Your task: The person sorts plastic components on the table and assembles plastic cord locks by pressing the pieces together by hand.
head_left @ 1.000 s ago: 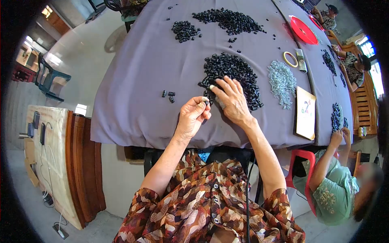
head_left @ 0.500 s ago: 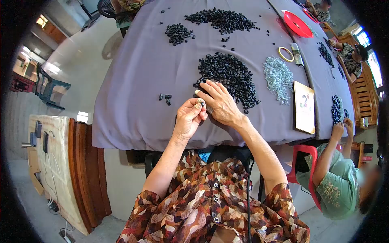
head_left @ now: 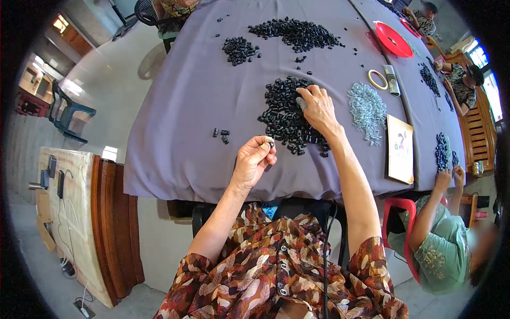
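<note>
Head view: both hands are over the cloth-covered bench point(head_left: 183, 114), set apart from each other. I read the left hand point(head_left: 249, 164) as pinched, thumb and forefinger clamped on one small black piece point(head_left: 272, 144), raised short of the near heap of black pieces point(head_left: 279, 114). The right hand point(head_left: 320, 113) is curled down on that heap's far right side. A pale, translucent item point(head_left: 301, 102) shows under its fingers; whether they grip it, I cannot tell.

Caution: the pinched piece is small, so a weak or off-centre pinch could let it drop; if it fell into the heap, I judge it hard to find. Sweeping the right hand too hard could scatter pieces across the cloth. Dragging the right forearm sideways could spill the heap of clear pieces point(head_left: 367, 112) towards the booklet point(head_left: 400, 151).

Count:
- Hands in use: two.
- Pinched pieces: one.
- Black heaps on this side: three, including the far heap point(head_left: 297, 32) and the small heap point(head_left: 239, 49).
- Loose black items point(head_left: 225, 140) left of the near heap: three.
- Clear heap: one nearby.
- Booklet: one.
- Yellowish ring point(head_left: 369, 77): one.
- Individual heaped pieces: too many to count.
</note>
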`<state>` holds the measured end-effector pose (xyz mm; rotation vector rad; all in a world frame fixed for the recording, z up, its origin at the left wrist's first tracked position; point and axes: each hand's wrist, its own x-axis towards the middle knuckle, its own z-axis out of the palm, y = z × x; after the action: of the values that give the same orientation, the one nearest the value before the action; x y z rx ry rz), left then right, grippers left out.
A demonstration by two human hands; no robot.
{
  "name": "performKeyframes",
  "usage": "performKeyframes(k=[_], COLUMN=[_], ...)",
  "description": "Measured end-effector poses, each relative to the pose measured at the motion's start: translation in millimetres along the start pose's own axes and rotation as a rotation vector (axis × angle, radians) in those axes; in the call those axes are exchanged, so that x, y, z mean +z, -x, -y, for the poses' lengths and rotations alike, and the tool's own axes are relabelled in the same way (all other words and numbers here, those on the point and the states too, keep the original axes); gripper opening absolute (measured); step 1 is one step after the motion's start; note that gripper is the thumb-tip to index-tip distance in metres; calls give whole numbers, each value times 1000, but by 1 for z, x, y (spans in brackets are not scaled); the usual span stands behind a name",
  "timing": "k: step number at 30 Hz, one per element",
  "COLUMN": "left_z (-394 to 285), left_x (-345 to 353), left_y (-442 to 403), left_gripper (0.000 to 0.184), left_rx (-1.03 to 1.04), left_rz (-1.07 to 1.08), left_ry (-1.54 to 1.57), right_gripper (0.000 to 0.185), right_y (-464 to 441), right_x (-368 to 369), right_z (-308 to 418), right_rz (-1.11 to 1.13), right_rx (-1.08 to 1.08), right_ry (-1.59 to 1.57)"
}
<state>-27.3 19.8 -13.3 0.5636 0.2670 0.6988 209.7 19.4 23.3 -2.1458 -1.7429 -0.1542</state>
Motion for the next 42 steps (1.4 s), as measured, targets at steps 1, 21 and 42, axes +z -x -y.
performKeyframes(k=[1,21,42], left_z=[0,1,0], left_x=[0,5,5], left_y=[0,-1,-1], left_gripper=[9,9,8], left_rx=[-3,-20,-18], left_rz=[-3,-2,-27], left_ry=[2,-5,-40], right_gripper=[34,30,42], right_y=[-2,-37,68], right_x=[4,19,-21], right_z=[-3,-14,48], right_rz=[1,-6,-195], right_rx=[-16,8,-239], right_ry=[4,-69,-247])
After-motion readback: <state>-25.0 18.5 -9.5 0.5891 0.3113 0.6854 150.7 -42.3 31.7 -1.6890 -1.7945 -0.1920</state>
